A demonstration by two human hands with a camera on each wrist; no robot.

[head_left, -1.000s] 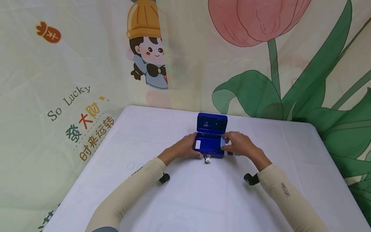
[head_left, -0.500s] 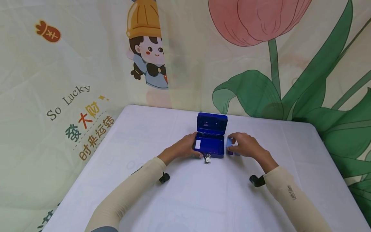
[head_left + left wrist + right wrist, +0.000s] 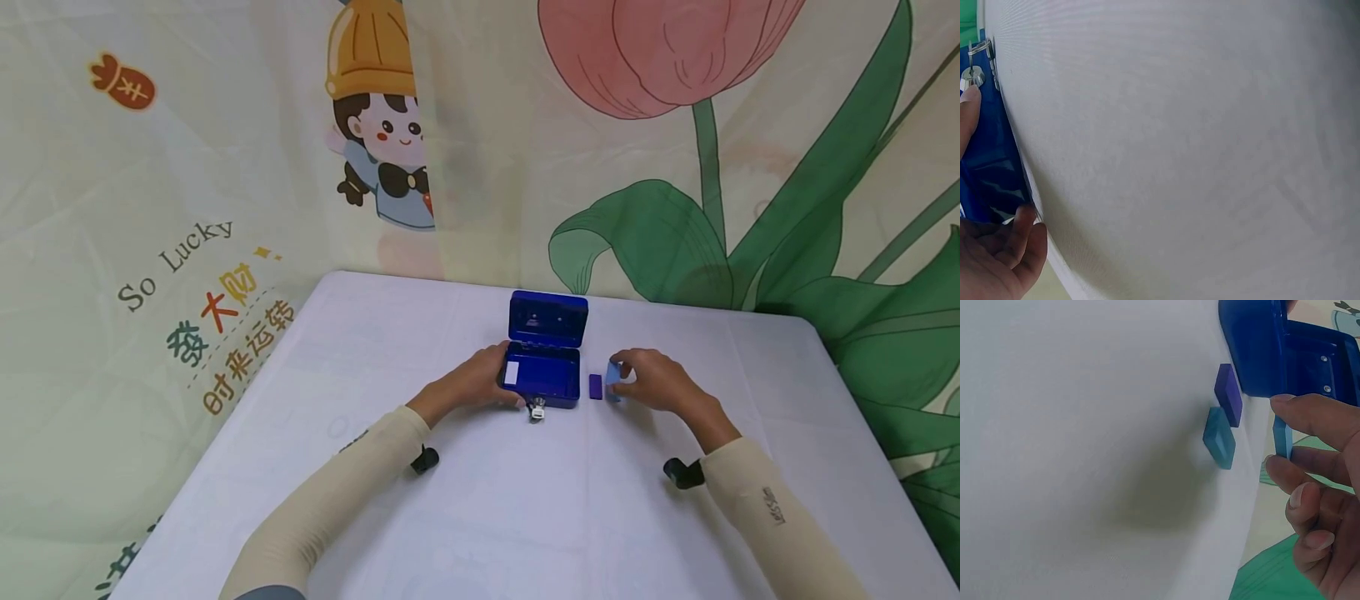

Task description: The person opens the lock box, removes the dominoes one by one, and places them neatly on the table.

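A blue metal cash box (image 3: 542, 379) stands with its lid (image 3: 549, 319) raised. My left hand (image 3: 483, 379) grips its left side; in the left wrist view the thumb lies at the lock (image 3: 972, 76), beside the keys (image 3: 991, 62). Between thumb and fingers my right hand (image 3: 654, 379) pinches a light blue block (image 3: 1282, 437), held above the table to the right of the box. Beneath it a teal block (image 3: 1219, 437) lies flat, and a purple block (image 3: 1229, 395) lies between that one and the box.
A white cloth covers the table (image 3: 480, 517), whose back edge meets a printed curtain (image 3: 480, 167). Inside the box, a white label (image 3: 512, 372) shows at the left. Wrist cameras sit under both sleeves.
My right hand has moved right from the box's right wall, carrying the light blue block over the purple one, which is now uncovered. The left hand and the box have stayed put.
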